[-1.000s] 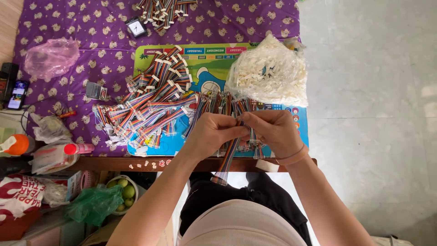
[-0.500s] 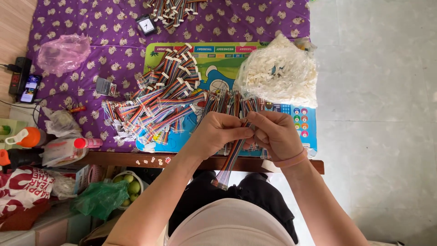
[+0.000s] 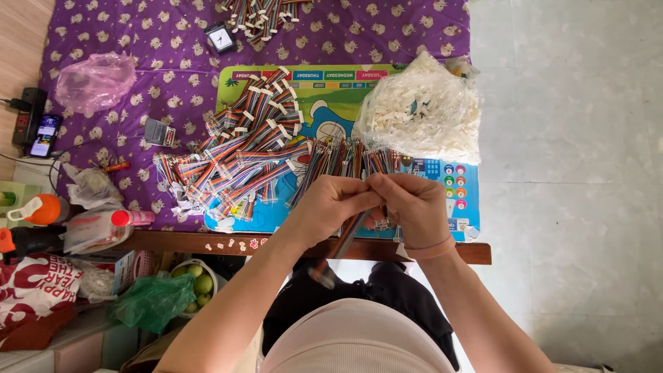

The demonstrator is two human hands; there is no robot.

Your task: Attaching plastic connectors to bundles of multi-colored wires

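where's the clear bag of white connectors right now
In the head view, the clear bag of white connectors lies on the colourful mat, toward the table's right end, just beyond the right hand and beside the rainbow ribbon cables.

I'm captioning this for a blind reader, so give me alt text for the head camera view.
Seen from above, a person's left hand and right hand meet over a low table's edge, both pinching one multicoloured ribbon cable. Beyond them lie a heap of similar cables and a clear bag of white connectors on a purple patterned cloth.
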